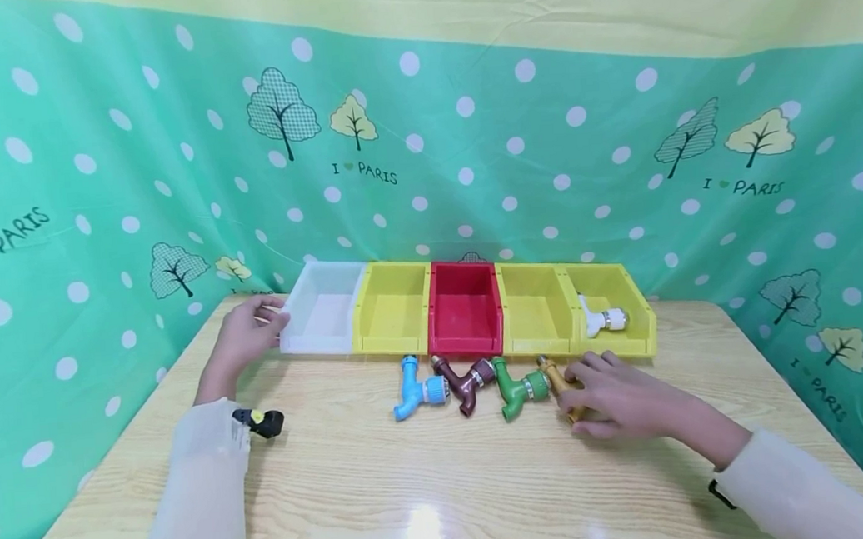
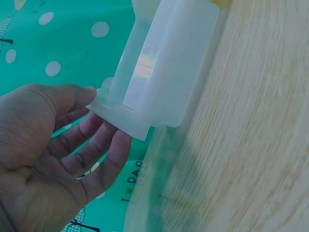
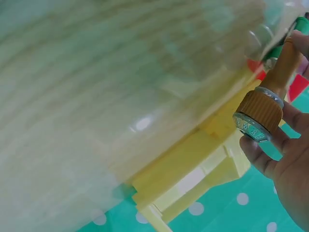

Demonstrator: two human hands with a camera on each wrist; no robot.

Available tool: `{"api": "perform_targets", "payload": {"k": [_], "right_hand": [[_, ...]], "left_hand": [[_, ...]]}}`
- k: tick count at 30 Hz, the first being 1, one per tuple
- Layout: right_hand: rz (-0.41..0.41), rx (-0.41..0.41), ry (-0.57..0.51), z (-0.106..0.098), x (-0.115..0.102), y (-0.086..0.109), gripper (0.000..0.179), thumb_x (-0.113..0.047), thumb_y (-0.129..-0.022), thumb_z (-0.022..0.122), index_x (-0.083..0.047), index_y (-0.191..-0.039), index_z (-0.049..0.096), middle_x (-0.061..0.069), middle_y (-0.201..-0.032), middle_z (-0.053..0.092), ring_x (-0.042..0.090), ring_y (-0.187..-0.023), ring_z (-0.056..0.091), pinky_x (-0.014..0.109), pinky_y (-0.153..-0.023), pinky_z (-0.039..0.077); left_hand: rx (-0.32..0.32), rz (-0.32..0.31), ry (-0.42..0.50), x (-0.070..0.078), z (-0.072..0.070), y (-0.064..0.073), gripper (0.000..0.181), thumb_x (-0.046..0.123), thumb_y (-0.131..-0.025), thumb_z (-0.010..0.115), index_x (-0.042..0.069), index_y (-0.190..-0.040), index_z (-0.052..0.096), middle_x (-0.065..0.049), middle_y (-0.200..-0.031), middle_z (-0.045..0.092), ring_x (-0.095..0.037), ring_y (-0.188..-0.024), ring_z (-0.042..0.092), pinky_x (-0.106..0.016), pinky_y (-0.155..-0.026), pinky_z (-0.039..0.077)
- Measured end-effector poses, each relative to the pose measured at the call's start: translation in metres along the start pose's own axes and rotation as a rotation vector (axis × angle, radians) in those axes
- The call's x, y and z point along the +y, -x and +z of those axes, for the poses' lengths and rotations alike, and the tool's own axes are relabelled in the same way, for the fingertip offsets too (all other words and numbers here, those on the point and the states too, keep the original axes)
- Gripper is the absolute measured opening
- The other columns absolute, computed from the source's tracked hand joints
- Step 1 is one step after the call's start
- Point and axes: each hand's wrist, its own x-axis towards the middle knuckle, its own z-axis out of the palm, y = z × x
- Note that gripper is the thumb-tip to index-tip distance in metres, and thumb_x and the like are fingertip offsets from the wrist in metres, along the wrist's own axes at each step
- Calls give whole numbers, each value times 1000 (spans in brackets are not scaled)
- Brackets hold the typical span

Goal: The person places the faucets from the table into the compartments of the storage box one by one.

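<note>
With thumb on its rim and fingertips at its outer wall, my left hand (image 1: 249,328) grips the translucent white bin (image 2: 178,63) at the row's left end. My right hand (image 1: 621,394) holds an orange-brown tap (image 3: 263,108) by its body, fingers beside the ribbed handle; it lies at the right end of a line of taps and is partly covered by the hand in the head view. To its left are a green tap (image 1: 514,393), a dark brown tap (image 1: 466,391) and a blue tap (image 1: 412,394). A white tap (image 1: 596,318) lies inside the rightmost yellow bin (image 1: 643,340).
Between the white bin and the rightmost one stand a yellow bin (image 1: 393,343), a red bin (image 1: 467,342) and another yellow bin (image 1: 540,341), side by side. The wooden table (image 1: 327,494) meets a green dotted curtain (image 1: 470,175) behind and at both sides.
</note>
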Motion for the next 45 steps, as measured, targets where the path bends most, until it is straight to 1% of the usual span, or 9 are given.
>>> {"api": "perform_targets", "payload": {"k": [4,9,15,22,28,32,35,42,45], "right_hand": [[-20,37,21,-9,-1,-2,18,-41,-90,77,-32,-103,67,8,-122,62,26,-106,52,46,-85,48],[-32,59,46,-21,2,-11,21,-38,-88,80,-32,-104,69,8,-119,62,27,-103,52,45,-82,47],[-9,54,64,-37,6,-21,23,-40,-89,80,-31,-107,70,8,-119,62,29,-105,53,47,-84,48],[22,66,59,-48,15,-37,24,-37,-89,81,-32,-108,70,8,-119,63,29,-105,55,47,-84,50],[91,39,66,-47,24,-53,25,-38,-85,83,-33,-106,70,8,-118,63,31,-107,54,48,-88,50],[116,43,72,-47,31,-64,25,-37,-84,84,-32,-105,71,8,-114,63,30,-104,53,45,-85,49],[128,53,50,-44,38,-71,24,-36,-85,84,-31,-105,71,7,-112,63,30,-102,53,44,-83,48],[169,38,-25,-33,53,-86,23,-34,-89,81,-25,-109,73,10,-118,64,33,-107,52,49,-86,48],[179,46,-43,-29,57,-92,23,-32,-88,82,-25,-108,73,9,-117,64,32,-107,52,49,-87,47]], "left_hand": [[1,1,1,1,0,-1,41,25,-106,58,-1,-137,53,-25,-122,58,-38,-105,61,-44,-80,64],[4,-5,-3,0,0,-1,41,25,-106,57,-1,-137,52,-25,-122,57,-38,-106,61,-41,-80,64],[2,-14,-2,0,1,-1,41,25,-106,58,-1,-137,52,-25,-123,57,-38,-107,61,-41,-79,64],[0,-9,-3,1,0,-2,41,25,-106,58,-1,-137,52,-25,-122,57,-38,-107,60,-45,-82,63],[-3,-14,-7,2,0,0,41,24,-106,57,-2,-138,51,-25,-123,57,-38,-108,60,-44,-82,63],[1,-16,-4,1,0,0,40,24,-107,57,-1,-137,52,-25,-122,58,-38,-108,60,-43,-82,64],[4,-11,-3,0,1,0,40,23,-106,57,-1,-137,52,-25,-122,58,-38,-107,60,-43,-81,64],[4,-9,-4,1,0,1,39,22,-106,57,-2,-137,52,-25,-122,58,-38,-107,60,-43,-81,64],[3,-11,-4,2,0,1,39,22,-106,57,-1,-137,52,-25,-122,58,-38,-107,61,-44,-81,64]]}}
